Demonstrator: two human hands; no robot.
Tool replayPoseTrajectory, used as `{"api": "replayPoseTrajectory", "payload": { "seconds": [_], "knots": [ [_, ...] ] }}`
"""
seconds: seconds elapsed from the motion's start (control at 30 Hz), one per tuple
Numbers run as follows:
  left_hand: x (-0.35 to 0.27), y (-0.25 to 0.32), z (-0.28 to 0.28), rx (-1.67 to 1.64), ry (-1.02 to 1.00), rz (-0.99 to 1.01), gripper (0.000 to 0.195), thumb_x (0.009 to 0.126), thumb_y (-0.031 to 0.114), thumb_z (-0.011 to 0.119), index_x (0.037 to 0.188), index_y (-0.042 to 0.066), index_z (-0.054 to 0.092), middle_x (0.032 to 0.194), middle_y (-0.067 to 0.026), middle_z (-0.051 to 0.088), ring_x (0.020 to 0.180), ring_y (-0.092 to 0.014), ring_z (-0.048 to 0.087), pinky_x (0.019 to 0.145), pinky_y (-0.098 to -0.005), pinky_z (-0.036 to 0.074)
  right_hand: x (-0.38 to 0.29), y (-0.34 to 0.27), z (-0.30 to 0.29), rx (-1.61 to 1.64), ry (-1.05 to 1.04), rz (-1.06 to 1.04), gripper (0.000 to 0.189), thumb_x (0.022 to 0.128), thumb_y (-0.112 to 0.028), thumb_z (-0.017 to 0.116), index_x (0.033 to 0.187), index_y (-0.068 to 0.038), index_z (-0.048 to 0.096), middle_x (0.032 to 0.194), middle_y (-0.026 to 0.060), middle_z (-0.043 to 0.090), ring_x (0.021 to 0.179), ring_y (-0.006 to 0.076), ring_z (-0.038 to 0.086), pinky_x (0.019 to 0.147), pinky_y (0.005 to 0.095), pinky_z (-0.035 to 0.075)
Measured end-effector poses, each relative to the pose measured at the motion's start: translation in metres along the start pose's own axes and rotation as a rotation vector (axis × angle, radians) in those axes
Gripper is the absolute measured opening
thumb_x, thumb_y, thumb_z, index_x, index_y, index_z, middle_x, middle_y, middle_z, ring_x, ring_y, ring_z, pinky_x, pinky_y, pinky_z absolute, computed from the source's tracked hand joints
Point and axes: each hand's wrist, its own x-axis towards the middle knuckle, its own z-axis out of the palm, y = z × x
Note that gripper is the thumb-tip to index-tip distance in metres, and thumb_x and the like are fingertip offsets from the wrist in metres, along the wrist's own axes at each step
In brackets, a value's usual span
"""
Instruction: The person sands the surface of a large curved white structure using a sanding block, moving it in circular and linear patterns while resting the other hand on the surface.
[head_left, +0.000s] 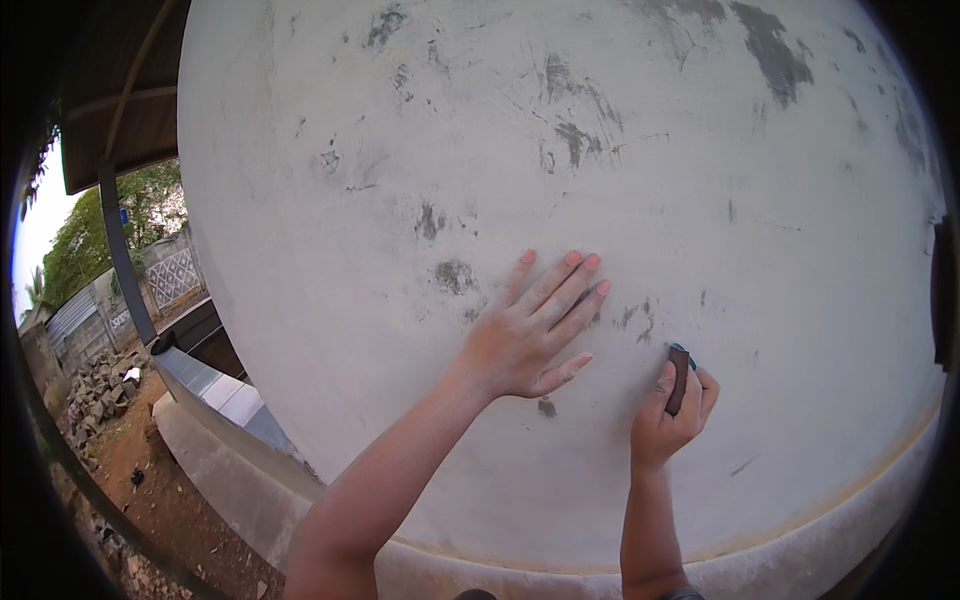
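A whitish, plastered wall (465, 180) with scattered dark grey patches fills most of the view. My left hand (536, 326) lies flat against it near the middle, fingers spread and dusty, holding nothing. Lower and to the right, my right hand (671, 405) grips a small dark brown block (677, 381) between thumb and fingers, close against the wall. A bit of blue shows at the block's top end; whether it belongs to the block cannot be told. One dark patch (547, 407) lies just below my left thumb, and others lie between the two hands.
A rounded ledge (480, 574) runs along the wall's foot. At left are a tiled sill (225, 394), a grey post (124, 255) under a roof (124, 90), a rubble heap (101, 397) on reddish soil and a block boundary wall (82, 334). A dark object (943, 292) stands at the right edge.
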Motion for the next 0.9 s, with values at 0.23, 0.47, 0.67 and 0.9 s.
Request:
{"api": "replayPoseTrajectory", "payload": {
  "seconds": [0.23,0.47,0.67,0.9],
  "knots": [
    [0.06,-0.044,-0.007,-0.024,0.294,0.081,0.065,0.093,0.039,0.057,0.146,0.001,0.052,0.161,-0.0176,0.039,0.153,-0.03,0.031,0.124,-0.0562,0.02,0.117,-0.07,0.058,-0.228,0.103,0.004,0.02,0.103,-0.016,0.063,0.111,0.002,0.068,0.109,0.0107,0.062,0.096,0.0229,0.061,0.08,0.0333,0.051],
    [0.053,-0.002,0.016,-0.025,0.357,0.014,0.058,0.096,0.031,0.047,0.146,0.001,0.053,0.156,-0.0123,0.048,0.149,-0.024,0.039,0.122,-0.0453,0.029,0.123,-0.022,0.023,-0.295,-0.008,-0.104,0.02,0.103,-0.008,0.058,0.112,0.006,0.067,0.11,0.0131,0.058,0.097,0.0248,0.061,0.077,0.0359,0.051],
    [0.031,-0.011,0.024,-0.11,0.279,0.019,0.052,0.098,0.032,0.05,0.142,0.004,0.057,0.153,-0.0094,0.053,0.145,-0.021,0.047,0.117,-0.0381,0.037,0.124,-0.052,0.005,-0.191,-0.233,0.055,0.019,0.101,-0.012,0.061,0.101,0.006,0.065,0.105,0.0135,0.058,0.088,0.0232,0.059,0.071,0.0345,0.047],
    [0.028,-0.013,-0.014,-0.83,0.427,-0.27,0.041,0.091,0.021,0.072,0.124,0.0,0.062,0.129,-0.0179,0.066,0.119,-0.031,0.064,0.103,-0.0414,0.05,0.185,-0.101,0.013,0.234,-0.718,0.249,0.029,0.1,-0.025,0.062,0.098,0.004,0.064,0.082,0.0067,0.061,0.075,0.0174,0.057,0.068,0.0294,0.045]
  ]
}}
